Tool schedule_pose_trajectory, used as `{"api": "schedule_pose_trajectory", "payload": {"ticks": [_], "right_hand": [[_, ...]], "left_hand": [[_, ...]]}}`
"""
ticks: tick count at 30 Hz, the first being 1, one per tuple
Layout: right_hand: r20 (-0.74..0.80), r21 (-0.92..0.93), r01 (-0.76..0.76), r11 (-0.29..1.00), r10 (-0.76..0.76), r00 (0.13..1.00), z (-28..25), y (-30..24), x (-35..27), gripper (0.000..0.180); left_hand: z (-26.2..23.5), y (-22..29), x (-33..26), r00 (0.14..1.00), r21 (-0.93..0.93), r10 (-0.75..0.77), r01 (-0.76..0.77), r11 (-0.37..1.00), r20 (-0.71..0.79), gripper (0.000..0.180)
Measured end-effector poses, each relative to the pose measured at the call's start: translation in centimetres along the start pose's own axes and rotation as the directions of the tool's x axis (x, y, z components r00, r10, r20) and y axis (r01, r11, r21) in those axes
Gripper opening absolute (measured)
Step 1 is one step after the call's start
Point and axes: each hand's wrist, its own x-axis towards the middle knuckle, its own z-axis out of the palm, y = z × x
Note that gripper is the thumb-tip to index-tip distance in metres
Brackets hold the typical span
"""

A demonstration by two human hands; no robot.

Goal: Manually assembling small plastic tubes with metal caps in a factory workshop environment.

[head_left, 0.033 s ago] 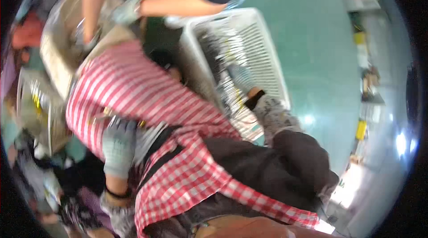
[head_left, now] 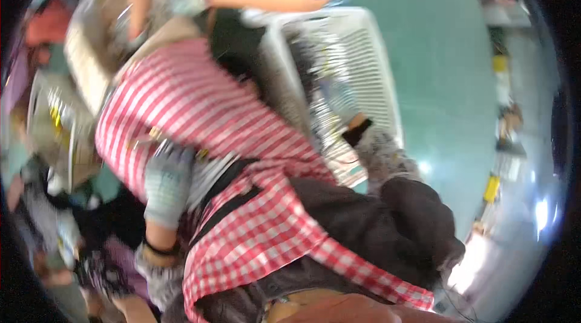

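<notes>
Right hand (head_left: 340, 100) down in the white basket (head_left: 369, 60), fingers among the silvery pieces (head_left: 330, 57), too blurred to tell any grip! Left hand (head_left: 166, 187) against the checked apron (head_left: 181, 78), its finger spread unclear too.

Right hand (head_left: 340, 101) in crate (head_left: 365, 60), apron (head_left: 193, 96) to left
</notes>
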Motion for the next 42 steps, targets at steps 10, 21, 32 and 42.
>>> {"api": "schedule_pose_trajectory", "payload": {"ticks": [10, 21, 32, 42], "right_hand": [[-0.176, 0.429, 0.588, 0.686, -0.575, 0.799, -8.0, -16.9, 11.2, 0.022], [-0.043, 0.428, 0.782, 0.453, -0.854, 0.518, -6.8, -28.6, 13.4, 0.018], [0.358, 0.225, 0.79, 0.57, -0.802, 0.477, -6.4, -30.5, 13.1, 0.027], [0.056, 0.708, 0.496, 0.503, -0.74, 0.67, -9.9, -25.9, 13.6, 0.02]], "left_hand": [[0.0, 0.0, -5.7, 0.972, -0.161, -0.1, 0.136, 0.977, 0.212, 0.027], [-2.7, -1.9, -9.7, 0.97, -0.34, -0.24, 0.24, 0.909, 0.043, 0.042], [-3.0, -3.5, -10.8, 0.959, -0.475, -0.26, 0.178, 0.862, -0.112, 0.038], [-2.6, -2.7, -10.6, 0.918, -0.669, -0.356, 0.156, 0.727, -0.173, 0.025]]}}
